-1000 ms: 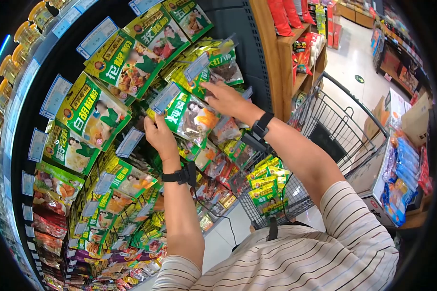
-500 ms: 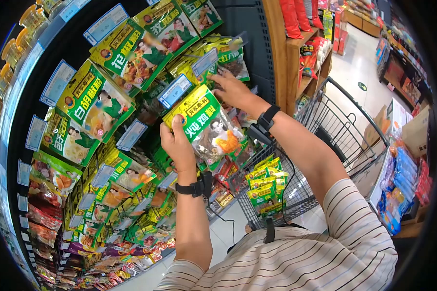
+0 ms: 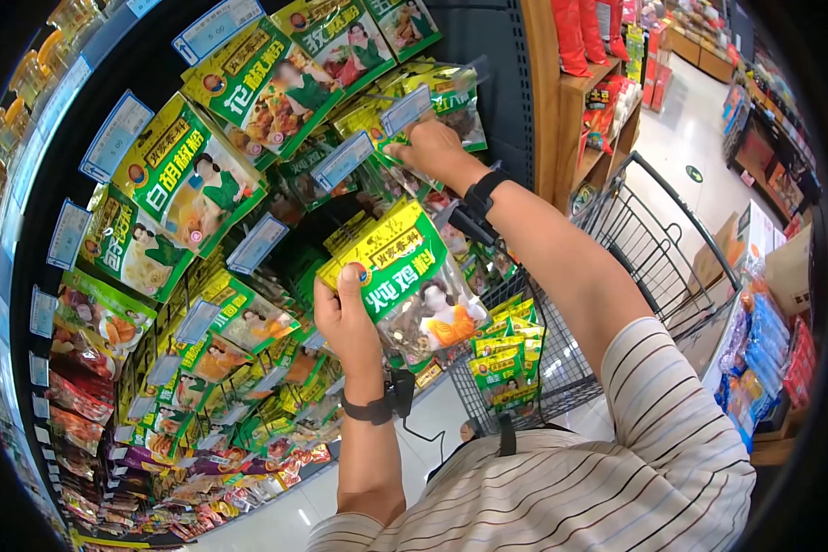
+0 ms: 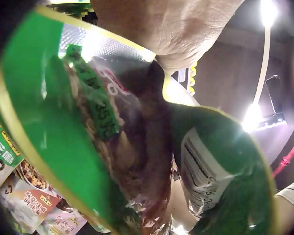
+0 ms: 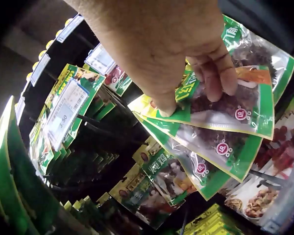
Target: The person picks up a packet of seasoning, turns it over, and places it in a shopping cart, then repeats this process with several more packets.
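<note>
The left hand [image 3: 348, 319] grips green and yellow seasoning packets [image 3: 412, 293] by their top left edge, thumb on the front, held out from the rack. In the left wrist view the backs of green-edged packets [image 4: 201, 166] fan apart below that hand. Higher up at the rack, the right hand [image 3: 437, 152] is at other hanging packets under a price tag. Seen from the right wrist, the right hand [image 5: 161, 54] pinches several fanned packets [image 5: 225, 110] of dark spice near their yellow tops, fingers curled over the front.
Rows of hanging packets [image 3: 193, 179] with price tags fill the rack at left. A shopping cart [image 3: 570, 368] at the person's front right holds several green and yellow packets [image 3: 506, 368]. A wooden shelf [image 3: 570, 101] with red bags stands beyond the rack; boxes and bagged goods are at right.
The left hand has drawn its packets off from the rack, down and toward the body. The right hand has stayed near the upper packets, its fingers now around several of them.
</note>
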A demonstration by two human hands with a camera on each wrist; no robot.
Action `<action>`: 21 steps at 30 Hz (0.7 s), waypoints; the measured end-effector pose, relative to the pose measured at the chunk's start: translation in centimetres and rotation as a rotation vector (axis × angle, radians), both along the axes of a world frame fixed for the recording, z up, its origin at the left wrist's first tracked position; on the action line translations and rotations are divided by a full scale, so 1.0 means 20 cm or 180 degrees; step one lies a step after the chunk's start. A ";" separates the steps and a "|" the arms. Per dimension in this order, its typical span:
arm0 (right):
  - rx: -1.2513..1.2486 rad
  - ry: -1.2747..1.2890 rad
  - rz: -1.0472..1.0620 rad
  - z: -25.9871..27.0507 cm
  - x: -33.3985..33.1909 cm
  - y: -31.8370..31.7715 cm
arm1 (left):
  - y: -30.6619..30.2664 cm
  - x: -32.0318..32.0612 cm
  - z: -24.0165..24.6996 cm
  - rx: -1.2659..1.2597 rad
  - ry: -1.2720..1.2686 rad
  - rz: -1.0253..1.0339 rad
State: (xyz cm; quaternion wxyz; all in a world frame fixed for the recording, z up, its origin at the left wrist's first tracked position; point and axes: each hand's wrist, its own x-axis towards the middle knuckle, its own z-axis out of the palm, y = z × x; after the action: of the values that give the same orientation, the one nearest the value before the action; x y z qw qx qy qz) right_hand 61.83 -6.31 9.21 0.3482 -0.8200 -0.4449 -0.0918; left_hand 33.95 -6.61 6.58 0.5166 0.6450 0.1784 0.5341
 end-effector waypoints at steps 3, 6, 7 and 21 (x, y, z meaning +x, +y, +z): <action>0.0215 -0.0009 -0.0016 -0.01 -0.01 -0.05 | -0.04 -0.02 0.01 -0.0057 0.0037 -0.0032; 0.0514 0.0047 0.0060 -0.08 -0.04 -0.14 | -0.06 -0.04 -0.02 -0.0110 0.0071 -0.0120; 0.0613 0.0107 0.0103 -0.11 -0.03 -0.16 | -0.06 -0.05 -0.04 -0.0025 0.0134 -0.0116; 0.0588 0.2946 0.1148 -0.53 0.01 -0.70 | -0.26 0.00 -0.39 0.0007 0.1378 -0.0907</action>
State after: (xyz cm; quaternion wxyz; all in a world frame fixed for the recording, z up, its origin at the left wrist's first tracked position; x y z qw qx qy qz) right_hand 62.07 -20.28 -1.38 0.5904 -0.6506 -0.3684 0.3040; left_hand 33.90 -11.77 -1.25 0.5357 0.7635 0.1916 0.3056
